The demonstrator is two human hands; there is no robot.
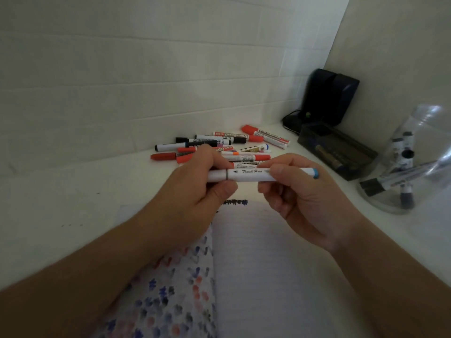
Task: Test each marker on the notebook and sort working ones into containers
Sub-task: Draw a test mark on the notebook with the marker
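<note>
I hold a white double-ended marker (246, 175) with a blue end level above the open notebook (256, 264). My left hand (195, 189) grips its left cap. My right hand (300, 191) pinches the barrel near the blue end. The notebook's left page is covered in red, blue and black test marks, and a dark scribble sits at the top of the right page. Behind my hands, a pile of red and black markers (219, 147) lies on the white desk. A dark tray (336, 150) and a clear jar (402, 164) holding markers stand at the right.
A black device (329, 96) with a cable stands in the back right corner against the wall. The white tiled wall runs close behind the marker pile. The clear jar sits near the desk's right side.
</note>
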